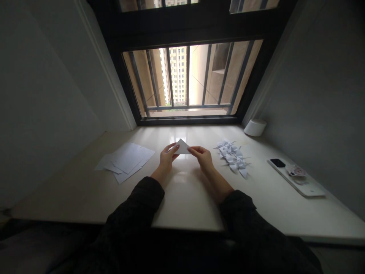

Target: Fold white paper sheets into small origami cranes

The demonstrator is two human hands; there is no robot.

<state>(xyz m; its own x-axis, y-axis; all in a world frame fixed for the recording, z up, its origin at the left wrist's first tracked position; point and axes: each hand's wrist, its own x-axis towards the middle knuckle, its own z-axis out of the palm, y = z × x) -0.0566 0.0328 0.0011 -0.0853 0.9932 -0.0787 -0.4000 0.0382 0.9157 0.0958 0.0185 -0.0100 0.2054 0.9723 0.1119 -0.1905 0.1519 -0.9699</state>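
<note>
Daylight falls through a dark-framed window, with metal bars and a pale high-rise beyond the glass, onto a glossy, cream-colored windowsill flanked by gray walls. At its center, a person in dark sleeves reaches forward with both arms, the forearms slanting inward from either side of the lower edge so that the bare hands nearly meet. The left hand grips the left side of a small folded white paper, its thumb laid against the near face and other fingers behind; the right hand pinches the opposite corner between thumb and fingers, the wrist bent slightly inward. The paper stands between the two sets of fingertips as a triangle, point upward and away from the person; whether its lower edge touches the surface cannot be told. Loose white sheets lie overlapping in an untidy stack beside the left hand, while a cluster of small, pointed folded paper pieces sits to the right of the right hand. Farther right, a white phone rests camera side up, a small attachment on its back, and a white cylindrical object stands in the far right corner, near the window frame.
</note>
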